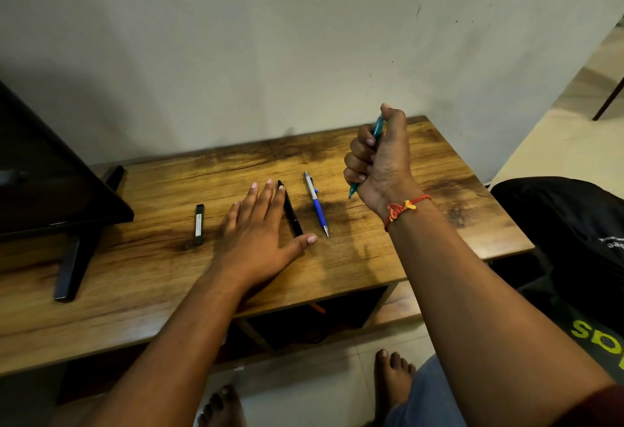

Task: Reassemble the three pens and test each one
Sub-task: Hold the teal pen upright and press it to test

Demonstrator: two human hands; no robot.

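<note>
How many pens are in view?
3. A teal pen in the right hand; a blue pen and a black pen lying on the table beside the left hand.

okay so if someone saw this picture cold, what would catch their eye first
Probably the right hand, raised above the wooden table in a fist around a teal pen, with a red thread bracelet at the wrist. Then the left hand flat on the table beside a black pen and a blue-and-silver pen.

Pens: three — teal pen [377, 132], blue-silver pen [316, 204], black pen [291, 212]. Small black stick-shaped item [199, 224]: one. Hands: two. Wooden table [135, 278]: one. Black stand [50, 190]: one.
</note>
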